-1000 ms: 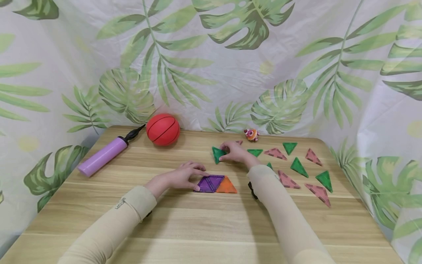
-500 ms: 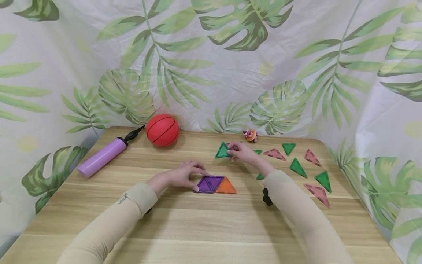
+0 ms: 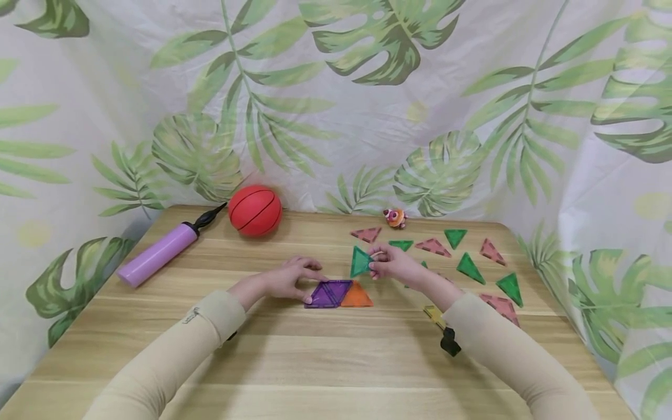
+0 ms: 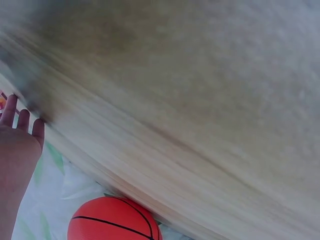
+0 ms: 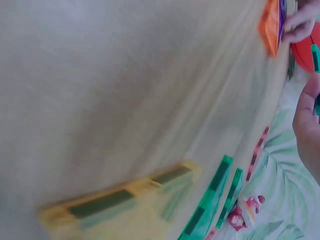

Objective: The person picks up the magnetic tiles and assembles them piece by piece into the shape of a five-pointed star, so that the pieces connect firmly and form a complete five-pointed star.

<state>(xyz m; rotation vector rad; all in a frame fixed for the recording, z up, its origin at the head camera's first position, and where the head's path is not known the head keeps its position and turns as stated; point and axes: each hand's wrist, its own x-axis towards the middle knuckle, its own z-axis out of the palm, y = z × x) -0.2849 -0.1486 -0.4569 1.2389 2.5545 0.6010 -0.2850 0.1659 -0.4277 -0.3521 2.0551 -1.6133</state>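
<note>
Between its thumb and fingers my right hand pinches a green triangular magnetic tile, raised above the table. In front of that tile lie two purple triangular tiles and an orange one, joined edge to edge in a row. At the row's left end rests my left hand, thumb by the near corner and index finger by the far edge. Its other fingers look extended in the left wrist view. The right wrist view shows the orange tile edge-on and part of the held green tile.
Several loose green and pink tiles spread over the right side. A yellow tile lies partly under my right forearm. At the back are a red ball, a purple hand pump and a small toy figure.
My right hand has brought the green tile from the back toward the purple and orange row, uncovering a pink tile behind. The left hand stays at the purple tiles.
</note>
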